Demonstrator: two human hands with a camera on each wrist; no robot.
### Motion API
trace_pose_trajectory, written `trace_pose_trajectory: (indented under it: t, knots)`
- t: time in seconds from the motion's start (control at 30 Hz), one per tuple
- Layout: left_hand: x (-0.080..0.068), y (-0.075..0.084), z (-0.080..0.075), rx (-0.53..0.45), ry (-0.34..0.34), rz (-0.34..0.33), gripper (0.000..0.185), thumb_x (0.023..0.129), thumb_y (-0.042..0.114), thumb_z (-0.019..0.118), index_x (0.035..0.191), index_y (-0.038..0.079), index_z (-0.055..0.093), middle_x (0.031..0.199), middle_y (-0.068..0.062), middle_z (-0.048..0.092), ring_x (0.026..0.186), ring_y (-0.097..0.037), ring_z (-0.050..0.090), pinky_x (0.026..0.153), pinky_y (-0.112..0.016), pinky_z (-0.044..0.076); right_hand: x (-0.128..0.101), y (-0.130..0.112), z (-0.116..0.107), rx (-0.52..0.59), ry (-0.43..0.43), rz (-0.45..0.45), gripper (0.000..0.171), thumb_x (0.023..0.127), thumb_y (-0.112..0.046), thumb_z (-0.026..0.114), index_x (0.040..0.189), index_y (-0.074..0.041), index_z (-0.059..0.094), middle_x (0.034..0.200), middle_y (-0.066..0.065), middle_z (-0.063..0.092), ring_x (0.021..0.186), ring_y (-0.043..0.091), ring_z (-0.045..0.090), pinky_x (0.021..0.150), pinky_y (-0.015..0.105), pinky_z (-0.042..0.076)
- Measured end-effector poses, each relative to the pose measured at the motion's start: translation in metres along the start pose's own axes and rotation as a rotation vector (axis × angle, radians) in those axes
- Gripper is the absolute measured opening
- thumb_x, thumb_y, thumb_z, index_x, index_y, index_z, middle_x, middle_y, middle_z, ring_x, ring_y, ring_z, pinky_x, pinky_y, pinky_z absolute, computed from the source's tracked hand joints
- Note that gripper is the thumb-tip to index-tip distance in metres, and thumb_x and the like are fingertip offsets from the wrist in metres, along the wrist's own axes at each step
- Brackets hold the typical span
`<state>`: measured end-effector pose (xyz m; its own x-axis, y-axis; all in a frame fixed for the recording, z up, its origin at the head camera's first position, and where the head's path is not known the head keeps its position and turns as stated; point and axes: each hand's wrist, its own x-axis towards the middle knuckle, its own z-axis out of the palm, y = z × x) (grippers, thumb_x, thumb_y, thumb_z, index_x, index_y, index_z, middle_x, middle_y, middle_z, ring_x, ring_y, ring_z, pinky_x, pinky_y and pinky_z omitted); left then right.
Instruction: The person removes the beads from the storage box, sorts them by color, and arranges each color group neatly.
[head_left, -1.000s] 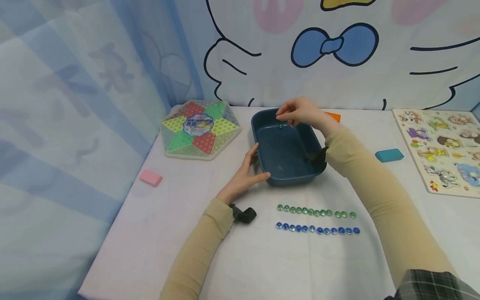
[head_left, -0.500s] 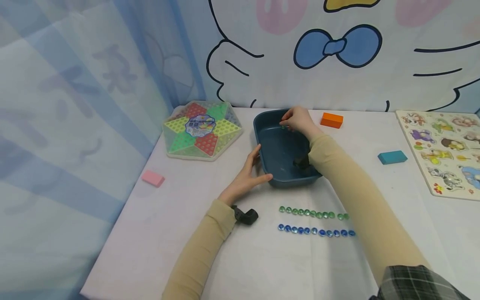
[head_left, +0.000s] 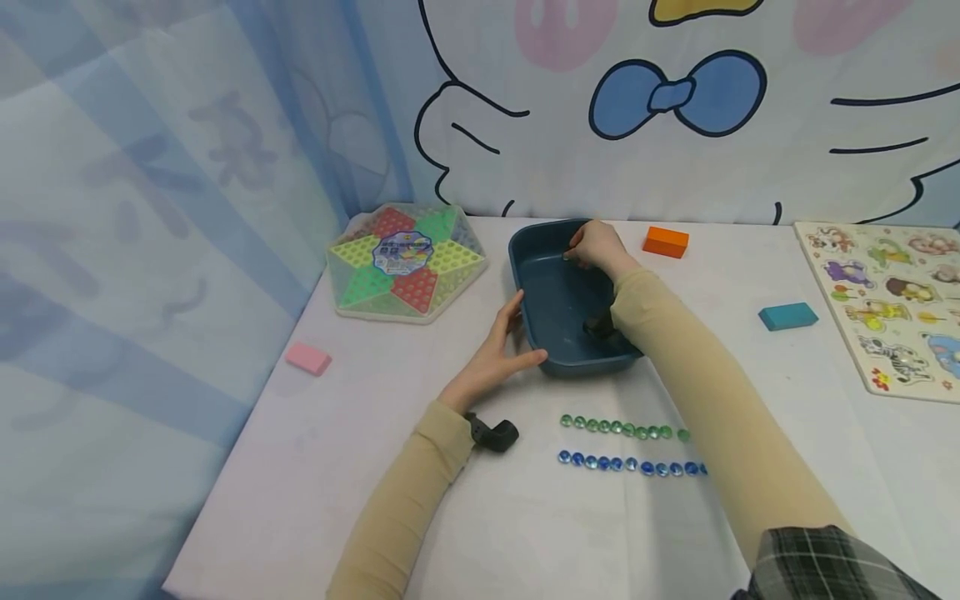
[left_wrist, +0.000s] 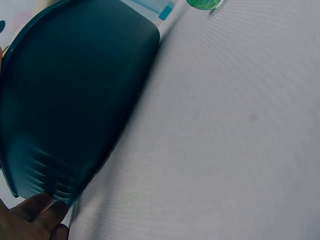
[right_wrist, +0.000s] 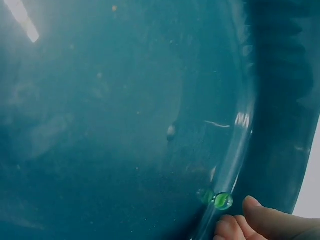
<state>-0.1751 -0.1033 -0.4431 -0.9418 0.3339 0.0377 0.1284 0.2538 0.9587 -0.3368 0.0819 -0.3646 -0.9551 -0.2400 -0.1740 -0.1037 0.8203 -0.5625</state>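
A dark blue tray (head_left: 558,304) stands mid-table. My left hand (head_left: 525,329) grips its near-left corner, thumb on the front wall, fingers on the left wall; its fingertips (left_wrist: 35,207) show under the tray (left_wrist: 75,100) in the left wrist view. My right hand (head_left: 581,250) reaches down into the tray's far end. In the right wrist view one green marble (right_wrist: 223,200) lies at the foot of the tray wall (right_wrist: 270,100), with my fingertips (right_wrist: 235,226) right beside it and not around it. A row of green marbles (head_left: 622,427) and a row of blue marbles (head_left: 630,462) lie nearer me.
A hexagonal checkers board (head_left: 405,260) sits left of the tray, a pink block (head_left: 308,358) nearer the left table edge. An orange block (head_left: 665,242) and a teal block (head_left: 787,317) lie to the right, before an animal puzzle (head_left: 885,300). A curtain hangs behind.
My right hand has dropped from above the tray's far rim down inside it, next to the green marble. Its forearm now covers the right ends of both marble rows. The left hand stayed.
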Motion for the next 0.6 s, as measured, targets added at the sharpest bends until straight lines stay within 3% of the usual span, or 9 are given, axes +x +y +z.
trace_pose_trajectory:
  t: [0.1, 0.23, 0.33, 0.37, 0.47, 0.57, 0.6]
  knots:
    - [0.0, 0.001, -0.001, 0.003, 0.0, 0.004, 0.09, 0.082, 0.04, 0.067, 0.146, 0.041, 0.005, 0.155, 0.0, 0.011, 0.141, -0.022, 0.017, 0.114, -0.047, 0.014, 0.012, 0.004, 0.004, -0.011, -0.01, 0.01, 0.032, 0.086, -0.014, 0.064, 0.109, 0.006, 0.06, 0.103, 0.022, 0.064, 0.074, 0.026, 0.065, 0.069, 0.035, 0.055]
    - [-0.001, 0.0, -0.001, 0.011, 0.001, 0.0, 0.089, 0.082, 0.037, 0.067, 0.145, 0.042, 0.004, 0.155, 0.001, 0.01, 0.141, -0.022, 0.016, 0.114, -0.046, 0.014, 0.039, 0.021, 0.016, -0.001, -0.008, -0.052, 0.027, 0.081, -0.018, 0.07, 0.099, 0.002, 0.065, 0.093, 0.017, 0.066, 0.067, 0.022, 0.065, 0.062, 0.032, 0.054]
    - [0.0, -0.001, -0.002, 0.013, 0.003, 0.013, 0.09, 0.081, 0.04, 0.068, 0.146, 0.041, 0.005, 0.155, 0.0, 0.011, 0.141, -0.022, 0.017, 0.114, -0.046, 0.015, 0.032, 0.014, 0.017, -0.018, 0.003, -0.072, 0.025, 0.081, -0.015, 0.069, 0.098, 0.003, 0.065, 0.093, 0.018, 0.065, 0.063, 0.019, 0.063, 0.06, 0.03, 0.053]
    - [-0.002, 0.004, -0.002, 0.014, -0.003, 0.009, 0.09, 0.083, 0.037, 0.067, 0.147, 0.039, 0.004, 0.155, -0.002, 0.011, 0.141, -0.023, 0.017, 0.114, -0.045, 0.014, 0.019, 0.002, 0.013, -0.048, -0.001, -0.051, 0.025, 0.083, -0.012, 0.066, 0.101, 0.006, 0.064, 0.097, 0.02, 0.064, 0.065, 0.02, 0.063, 0.063, 0.031, 0.054]
    - [-0.003, 0.009, -0.003, 0.023, -0.012, 0.013, 0.09, 0.085, 0.029, 0.066, 0.148, 0.032, 0.003, 0.154, -0.006, 0.011, 0.141, -0.025, 0.017, 0.115, -0.045, 0.015, 0.007, -0.004, 0.012, -0.066, 0.024, -0.07, 0.022, 0.084, -0.008, 0.064, 0.099, 0.007, 0.064, 0.094, 0.019, 0.065, 0.062, 0.017, 0.06, 0.06, 0.028, 0.052]
    - [-0.002, 0.009, -0.003, 0.034, -0.016, 0.003, 0.089, 0.086, 0.018, 0.064, 0.149, 0.03, 0.001, 0.154, -0.007, 0.011, 0.141, -0.025, 0.017, 0.115, -0.045, 0.015, 0.005, -0.003, 0.014, -0.071, 0.04, -0.073, 0.018, 0.083, -0.007, 0.064, 0.095, 0.006, 0.065, 0.09, 0.018, 0.064, 0.061, 0.015, 0.058, 0.058, 0.027, 0.049]
    - [0.0, 0.004, -0.003, 0.034, -0.012, 0.007, 0.089, 0.086, 0.022, 0.064, 0.148, 0.032, 0.002, 0.154, -0.007, 0.012, 0.141, -0.025, 0.018, 0.114, -0.045, 0.016, 0.006, -0.002, 0.015, -0.073, 0.042, -0.067, 0.016, 0.083, -0.007, 0.064, 0.094, 0.006, 0.066, 0.089, 0.017, 0.064, 0.061, 0.016, 0.057, 0.058, 0.028, 0.049]
